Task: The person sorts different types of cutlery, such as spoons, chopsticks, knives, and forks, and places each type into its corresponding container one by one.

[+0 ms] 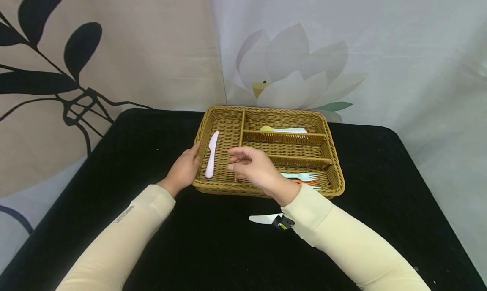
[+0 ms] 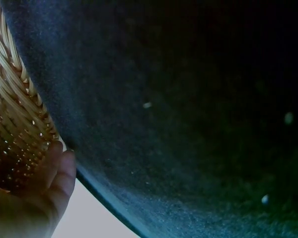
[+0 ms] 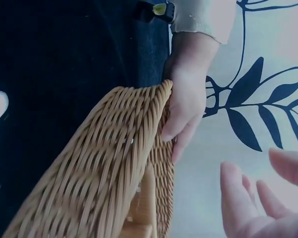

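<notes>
A brown wicker cutlery basket [image 1: 262, 192] with several compartments sits on a black-covered table. At its left end, my left hand [image 1: 184, 169] holds the rim, the thumb at the wall's inner side in the right wrist view. My right hand [image 1: 253, 167] hovers over the middle divider with loosely bent fingers and nothing between them. A pale pink plastic knife [image 1: 212, 155] lies in the left compartment. Forks [image 1: 304, 176], mint and orange, lie in the front compartment, partly behind the right forearm. The back compartment holds a yellow spoon [image 1: 267, 129] and pale handles.
A white knife [image 1: 263, 218] lies on the black cloth [image 1: 213, 244] in front of the basket, its handle end hidden by the right wrist and a small black device [image 1: 283, 222]. Behind the table hangs a printed curtain [image 1: 160, 50].
</notes>
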The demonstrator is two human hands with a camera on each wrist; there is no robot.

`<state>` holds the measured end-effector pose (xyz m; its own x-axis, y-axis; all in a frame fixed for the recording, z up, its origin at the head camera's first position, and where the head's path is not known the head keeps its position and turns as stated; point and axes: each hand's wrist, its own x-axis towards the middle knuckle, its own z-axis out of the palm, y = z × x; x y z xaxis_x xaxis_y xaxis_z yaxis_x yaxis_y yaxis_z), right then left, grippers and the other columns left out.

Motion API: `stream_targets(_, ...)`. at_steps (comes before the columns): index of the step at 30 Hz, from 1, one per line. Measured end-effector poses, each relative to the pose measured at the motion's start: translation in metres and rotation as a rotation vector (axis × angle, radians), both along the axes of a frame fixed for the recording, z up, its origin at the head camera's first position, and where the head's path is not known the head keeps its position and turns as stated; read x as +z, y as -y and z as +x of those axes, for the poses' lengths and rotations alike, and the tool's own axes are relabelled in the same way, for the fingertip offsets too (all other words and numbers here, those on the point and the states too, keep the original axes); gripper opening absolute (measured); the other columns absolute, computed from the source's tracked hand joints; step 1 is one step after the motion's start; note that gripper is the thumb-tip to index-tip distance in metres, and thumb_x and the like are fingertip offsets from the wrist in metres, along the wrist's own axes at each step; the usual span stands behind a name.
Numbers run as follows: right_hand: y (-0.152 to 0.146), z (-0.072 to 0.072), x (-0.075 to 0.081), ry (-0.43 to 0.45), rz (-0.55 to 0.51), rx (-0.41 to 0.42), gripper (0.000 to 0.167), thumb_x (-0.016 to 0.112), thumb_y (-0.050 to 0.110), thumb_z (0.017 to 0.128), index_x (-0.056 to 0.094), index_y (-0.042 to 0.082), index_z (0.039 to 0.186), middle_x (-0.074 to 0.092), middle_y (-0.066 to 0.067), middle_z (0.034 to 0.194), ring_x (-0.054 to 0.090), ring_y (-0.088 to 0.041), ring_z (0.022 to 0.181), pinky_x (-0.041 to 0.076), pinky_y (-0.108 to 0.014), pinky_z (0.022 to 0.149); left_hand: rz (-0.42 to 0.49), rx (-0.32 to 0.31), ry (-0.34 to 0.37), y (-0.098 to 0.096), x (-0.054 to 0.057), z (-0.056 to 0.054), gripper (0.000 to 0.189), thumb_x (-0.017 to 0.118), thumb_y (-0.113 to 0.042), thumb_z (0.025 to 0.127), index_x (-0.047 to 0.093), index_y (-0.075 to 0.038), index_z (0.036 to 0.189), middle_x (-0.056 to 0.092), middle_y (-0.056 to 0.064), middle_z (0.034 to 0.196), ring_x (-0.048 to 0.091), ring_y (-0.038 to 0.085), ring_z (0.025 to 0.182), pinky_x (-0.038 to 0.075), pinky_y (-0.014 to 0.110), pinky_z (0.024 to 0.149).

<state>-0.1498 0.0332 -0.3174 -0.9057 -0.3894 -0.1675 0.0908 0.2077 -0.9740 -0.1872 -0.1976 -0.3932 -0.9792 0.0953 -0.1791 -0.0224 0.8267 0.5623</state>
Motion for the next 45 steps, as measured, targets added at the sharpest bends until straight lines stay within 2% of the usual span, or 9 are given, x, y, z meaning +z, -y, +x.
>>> stream_targets(4, -0.02, 0.008, 0.003, -0.073, 0.024, 0.031, 0.039, 0.063, 0.004, 0.091, 0.056, 0.0, 0.129, 0.059, -0.02, 0.117, 0.061, -0.024, 0.103, 0.054, -0.038, 0.087, -0.002, -0.003, -0.002, 0.0, 0.001, 0.001, 0.054, 0.029, -0.018, 0.105, 0.01, -0.008, 0.156, 0.033, 0.026, 0.148, 0.038, 0.039, 0.133, 0.029, 0.055, 0.111)
stream_targets(10, -0.049, 0.022, 0.007, -0.213, 0.128, 0.038, 0.037, 0.066, 0.01, 0.091, 0.06, 0.004, 0.126, 0.065, -0.014, 0.114, 0.061, -0.025, 0.107, 0.053, -0.036, 0.085, 0.011, -0.001, 0.001, 0.0, 0.001, 0.002, 0.055, 0.029, -0.018, 0.105, 0.01, -0.008, 0.156, 0.032, 0.026, 0.148, 0.038, 0.039, 0.133, 0.029, 0.054, 0.111)
stream_targets(13, -0.065, 0.029, 0.004, -0.273, 0.137, 0.034, 0.035, 0.067, 0.008, 0.09, 0.061, 0.003, 0.124, 0.066, -0.014, 0.111, 0.062, -0.025, 0.106, 0.054, -0.037, 0.086, 0.016, 0.002, 0.005, 0.0, 0.001, 0.002, 0.055, 0.028, -0.019, 0.105, 0.009, -0.009, 0.156, 0.032, 0.026, 0.149, 0.038, 0.039, 0.133, 0.028, 0.054, 0.111)
stream_targets(20, -0.096, 0.046, -0.007, -0.358, 0.168, 0.066, 0.031, 0.068, 0.005, 0.089, 0.064, 0.001, 0.118, 0.066, -0.01, 0.107, 0.064, -0.025, 0.103, 0.055, -0.029, 0.082, 0.012, 0.001, -0.004, -0.001, 0.002, 0.001, 0.055, 0.029, -0.019, 0.105, 0.01, -0.009, 0.156, 0.033, 0.025, 0.148, 0.039, 0.038, 0.132, 0.029, 0.054, 0.111)
stream_targets(27, -0.124, 0.06, -0.019, -0.302, 0.25, 0.124, 0.029, 0.069, 0.011, 0.089, 0.066, 0.001, 0.116, 0.067, -0.01, 0.107, 0.065, -0.026, 0.1, 0.055, -0.028, 0.08, 0.012, -0.001, 0.0, 0.0, 0.001, 0.001, 0.055, 0.028, -0.02, 0.105, 0.009, -0.009, 0.156, 0.031, 0.025, 0.15, 0.035, 0.039, 0.135, 0.027, 0.054, 0.112)
stream_targets(33, -0.147, 0.069, -0.032, -0.322, 0.321, 0.154, 0.027, 0.071, 0.011, 0.087, 0.067, 0.001, 0.113, 0.068, -0.012, 0.107, 0.063, -0.015, 0.098, 0.055, -0.029, 0.08, 0.015, -0.005, -0.008, 0.0, 0.002, 0.002, 0.056, 0.029, -0.02, 0.105, 0.01, -0.008, 0.156, 0.032, 0.025, 0.149, 0.038, 0.038, 0.133, 0.027, 0.053, 0.112)
stream_targets(39, -0.168, 0.074, -0.044, -0.356, 0.384, 0.15, 0.027, 0.073, 0.008, 0.085, 0.068, 0.001, 0.11, 0.068, -0.011, 0.104, 0.063, -0.012, 0.093, 0.056, -0.027, 0.075, 0.017, 0.002, -0.007, 0.0, 0.002, 0.001, 0.055, 0.028, -0.021, 0.105, 0.01, -0.009, 0.156, 0.032, 0.024, 0.149, 0.039, 0.038, 0.132, 0.027, 0.054, 0.112)
stream_targets(45, -0.188, 0.079, -0.052, -0.355, 0.497, 0.108, 0.027, 0.075, 0.005, 0.082, 0.07, 0.005, 0.108, 0.069, -0.004, 0.102, 0.061, -0.006, 0.093, 0.056, -0.027, 0.075, 0.014, 0.001, 0.004, 0.001, 0.002, 0.002, 0.056, 0.028, -0.021, 0.105, 0.008, -0.009, 0.156, 0.031, 0.024, 0.15, 0.037, 0.039, 0.134, 0.026, 0.055, 0.112)
